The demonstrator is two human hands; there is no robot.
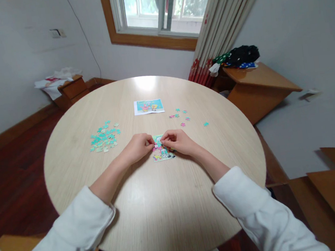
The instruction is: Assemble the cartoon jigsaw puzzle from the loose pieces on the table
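Note:
A partly assembled jigsaw puzzle (163, 153) with colourful cartoon figures lies flat near the middle of the round table. My left hand (141, 145) is at its left edge, thumb and index finger pinched together at the puzzle. From the right, my right hand (178, 141) reaches over the puzzle's upper part, its fingertips also pinched. Whatever sits between the fingertips of either hand is too small to make out. Beyond the hands lies a printed reference picture (149, 107) with cartoon figures on a turquoise ground.
Loose, mostly turquoise puzzle pieces (104, 137) are heaped on the left of the table (147, 219). Several scattered pieces (183, 124) lie at the right, one piece (206, 124) farther out. Wooden furniture (259, 84) bearing cloth stands behind right, near a curtain (219, 20).

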